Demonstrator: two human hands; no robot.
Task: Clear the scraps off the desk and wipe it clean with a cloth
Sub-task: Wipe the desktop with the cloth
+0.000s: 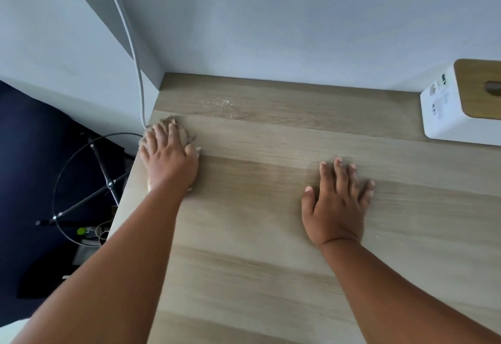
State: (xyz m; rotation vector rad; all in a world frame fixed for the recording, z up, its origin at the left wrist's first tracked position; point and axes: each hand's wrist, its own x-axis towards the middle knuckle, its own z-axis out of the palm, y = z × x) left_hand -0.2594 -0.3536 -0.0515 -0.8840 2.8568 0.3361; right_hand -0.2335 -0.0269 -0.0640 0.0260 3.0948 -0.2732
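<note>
Cloth (pixel 181 131) under flat left hand (pixel 168 157), right hand (pixel 336 202) spread flat on desk (pixel 257 235)

I see the left hand (pixel 169 158) pressing flat on a tan cloth (pixel 181 130) at the left edge of the wooden desk (pixel 257 235), near its far left corner. The right hand (pixel 337 202) rests palm-down on the desk's middle, fingers spread. Pale scraps (pixel 221 105) lie scattered near the desk's back edge. A white box (pixel 450 105) with a wooden lid sits at the desk's far right.
</note>
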